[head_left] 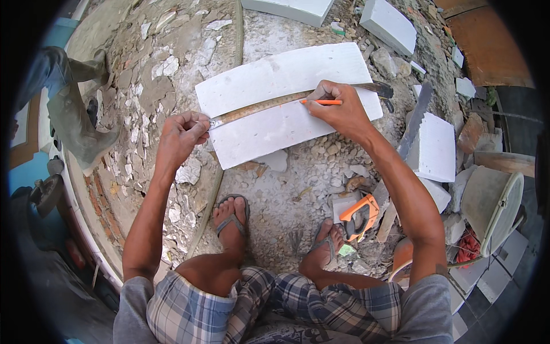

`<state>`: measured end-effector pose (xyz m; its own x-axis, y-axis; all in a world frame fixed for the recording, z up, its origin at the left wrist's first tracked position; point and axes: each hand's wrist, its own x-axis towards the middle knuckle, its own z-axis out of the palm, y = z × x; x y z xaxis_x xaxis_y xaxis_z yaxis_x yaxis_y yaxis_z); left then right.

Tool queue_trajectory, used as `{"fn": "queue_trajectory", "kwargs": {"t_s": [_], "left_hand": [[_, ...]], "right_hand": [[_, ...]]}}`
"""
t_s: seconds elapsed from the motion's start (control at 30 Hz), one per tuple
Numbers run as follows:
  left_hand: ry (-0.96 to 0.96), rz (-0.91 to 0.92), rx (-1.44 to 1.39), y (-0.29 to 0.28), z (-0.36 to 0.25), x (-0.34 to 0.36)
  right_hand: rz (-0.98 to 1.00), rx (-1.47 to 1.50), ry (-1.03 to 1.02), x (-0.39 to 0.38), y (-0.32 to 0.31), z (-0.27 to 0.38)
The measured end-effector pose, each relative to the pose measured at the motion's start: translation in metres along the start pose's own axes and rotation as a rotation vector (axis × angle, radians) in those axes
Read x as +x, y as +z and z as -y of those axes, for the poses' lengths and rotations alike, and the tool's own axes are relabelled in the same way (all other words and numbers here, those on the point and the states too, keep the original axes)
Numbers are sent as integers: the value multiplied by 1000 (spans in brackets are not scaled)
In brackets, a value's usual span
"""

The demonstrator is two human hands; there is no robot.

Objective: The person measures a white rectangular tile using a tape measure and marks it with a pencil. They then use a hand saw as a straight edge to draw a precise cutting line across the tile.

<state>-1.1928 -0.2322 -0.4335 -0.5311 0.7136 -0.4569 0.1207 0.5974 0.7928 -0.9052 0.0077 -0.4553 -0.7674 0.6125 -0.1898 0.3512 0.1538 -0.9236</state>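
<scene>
A long white lightweight block [275, 129] lies flat on the rubble in front of me. Along its length runs a worn, brownish tape measure [255, 109], its metal end at the block's left edge. My left hand [180, 136] pinches that end between thumb and fingers. Closed around an orange pencil [326, 102], my right hand [339, 109] rests over the tape, right of the block's middle. The pencil tip is at the block's face just below the tape. Faint reddish marks show there. Past the right hand, the tape reaches a dark end [380, 89].
An orange-handled saw [360, 218] lies by my right foot. A saw blade [413, 123] leans on a white block [436, 148] at right, near a tipped bucket [487, 200]. More blocks [389, 26] lie behind. Someone's boots [83, 126] stand at left.
</scene>
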Motion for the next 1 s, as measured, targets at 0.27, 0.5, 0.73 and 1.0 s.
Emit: {"fn": "queue_trajectory", "kwargs": {"t_s": [0.27,0.5,0.73,1.0], "left_hand": [[-6,-6,-2,1,-4,-1],[-12,8,29,0,-6,-1],[-10,-29,-13,-1,-2,-6],[-10,-25,12,0,-5,-5]], "right_hand": [[3,-4,17,2,-1,-2],[-5,8,12,2,0,-1],[-286,278,3,-3,-34,7],[-138,-441,176,-32,-165,-101]]}}
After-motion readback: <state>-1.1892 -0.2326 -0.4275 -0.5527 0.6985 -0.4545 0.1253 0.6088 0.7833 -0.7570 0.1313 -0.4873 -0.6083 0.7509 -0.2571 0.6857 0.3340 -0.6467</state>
